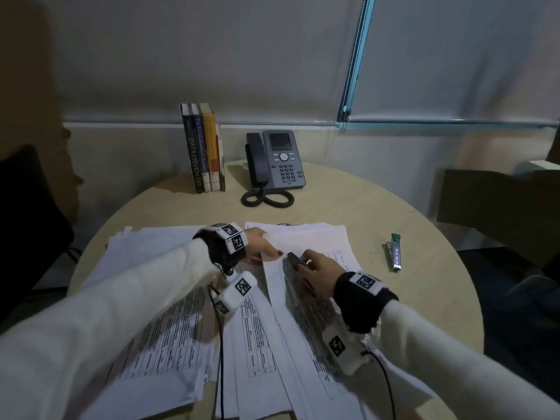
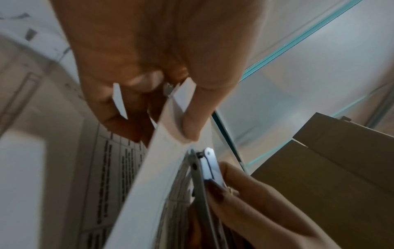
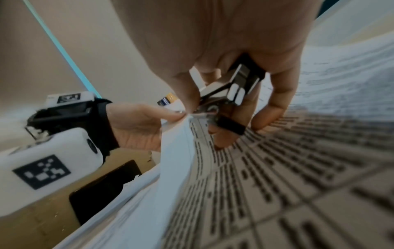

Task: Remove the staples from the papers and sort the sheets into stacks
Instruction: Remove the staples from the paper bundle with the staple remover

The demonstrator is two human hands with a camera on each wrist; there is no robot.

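My left hand (image 1: 261, 247) pinches the folded-back top corner of a stapled set of printed sheets (image 1: 300, 286) in the middle of the round table; its thumb and fingers (image 2: 192, 121) clamp the white paper edge (image 2: 162, 151). My right hand (image 1: 315, 268) grips a dark metal staple remover (image 1: 295, 260) right beside that corner. In the right wrist view the staple remover (image 3: 232, 91) sits between thumb and fingers with its tip at the corner of the sheets (image 3: 192, 134). The staple itself is too small to make out.
Loose printed sheets (image 1: 169, 334) cover the near half of the round table (image 1: 394, 298), with blank-side sheets (image 1: 151, 247) at the left. A stapler (image 1: 395, 251) lies to the right. Books (image 1: 203, 147) and a desk phone (image 1: 274, 162) stand at the back.
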